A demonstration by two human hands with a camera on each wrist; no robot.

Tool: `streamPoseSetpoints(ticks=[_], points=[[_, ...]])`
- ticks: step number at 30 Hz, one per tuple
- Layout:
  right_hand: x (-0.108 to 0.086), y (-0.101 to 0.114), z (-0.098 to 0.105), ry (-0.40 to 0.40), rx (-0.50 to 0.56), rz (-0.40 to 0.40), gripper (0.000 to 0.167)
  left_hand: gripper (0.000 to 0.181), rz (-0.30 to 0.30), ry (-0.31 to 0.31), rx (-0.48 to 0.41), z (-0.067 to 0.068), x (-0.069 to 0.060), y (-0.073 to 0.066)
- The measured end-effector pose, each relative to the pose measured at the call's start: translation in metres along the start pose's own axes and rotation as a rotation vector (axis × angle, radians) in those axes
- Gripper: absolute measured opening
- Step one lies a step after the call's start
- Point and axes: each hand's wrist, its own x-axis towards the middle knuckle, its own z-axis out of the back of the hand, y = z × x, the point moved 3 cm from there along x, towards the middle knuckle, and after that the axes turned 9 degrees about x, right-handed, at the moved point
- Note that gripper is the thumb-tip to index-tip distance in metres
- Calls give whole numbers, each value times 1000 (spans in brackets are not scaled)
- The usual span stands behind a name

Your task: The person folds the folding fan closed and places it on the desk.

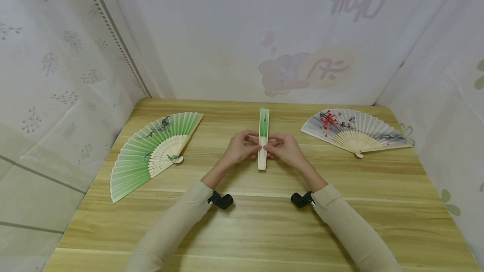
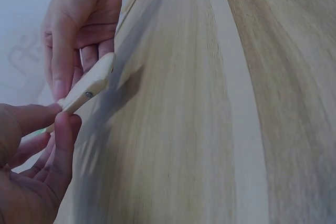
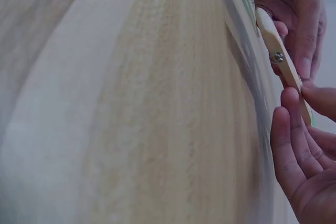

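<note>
A folded hand fan [image 1: 263,154] with wooden ribs and a green panel is held upright in the picture at the middle of the table. My left hand [image 1: 241,146] pinches its left edge between thumb and fingers. On the opposite edge my right hand [image 1: 284,149] pinches it the same way. In the left wrist view the fan's wooden end [image 2: 97,80] with a metal rivet points toward the camera. The right wrist view shows the same riveted end [image 3: 273,40], a little above the table, with both hands around it.
An opened green fan [image 1: 151,146] with a dark branch print lies at the left of the table [image 1: 264,234]. At the right lies an opened grey-white fan [image 1: 355,131] with red blossoms. Printed cloth [image 1: 211,32] hangs behind and at both sides.
</note>
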Motion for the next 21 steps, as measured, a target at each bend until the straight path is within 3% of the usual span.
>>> streamPoseSetpoints(ticks=[9,21], points=[[-4,0,1,70,42,-61,47,46,12,63,22,2,-1,5],[-3,-2,0,61,50,-114,49,46,17,65,59,4,-1,5]])
